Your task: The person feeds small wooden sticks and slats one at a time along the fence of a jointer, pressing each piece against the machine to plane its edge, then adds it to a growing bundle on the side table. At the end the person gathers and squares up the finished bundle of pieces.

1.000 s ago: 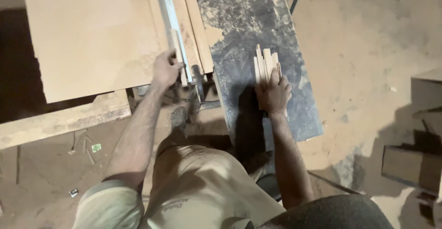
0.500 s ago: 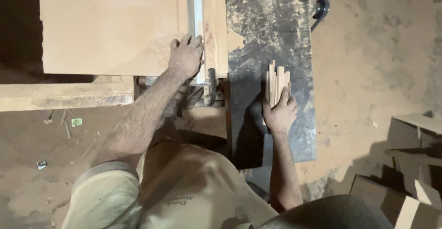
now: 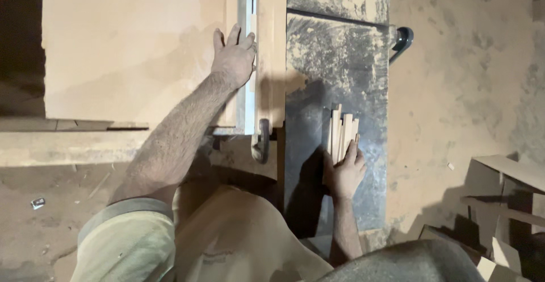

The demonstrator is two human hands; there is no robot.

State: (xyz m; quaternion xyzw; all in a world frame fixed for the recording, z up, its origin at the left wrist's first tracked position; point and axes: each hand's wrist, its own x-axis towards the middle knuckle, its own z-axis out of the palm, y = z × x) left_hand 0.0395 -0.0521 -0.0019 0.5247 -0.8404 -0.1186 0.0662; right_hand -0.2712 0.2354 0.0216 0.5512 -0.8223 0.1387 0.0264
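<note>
My left hand (image 3: 233, 58) lies flat, fingers spread, on a large pale wooden board (image 3: 130, 43), right against a metal fence rail (image 3: 248, 78) that runs away from me. My right hand (image 3: 343, 171) rests on the near ends of a small bundle of thin wooden strips (image 3: 340, 131), which lie on a dusty dark metal saw table (image 3: 335, 60). A narrow wooden strip (image 3: 271, 55) lies along the right side of the rail.
A curved metal handle (image 3: 260, 143) hangs at the rail's near end. A dark lever (image 3: 402, 39) sticks out from the table's right edge. Offcut boards and boxes (image 3: 505, 202) are piled at the right on the sawdust floor. A wooden beam (image 3: 62, 146) runs at the left.
My left hand has slid forward along the board beside the rail. My right hand stays on the bundle of strips. The view has shifted so the table sits lower in the frame.
</note>
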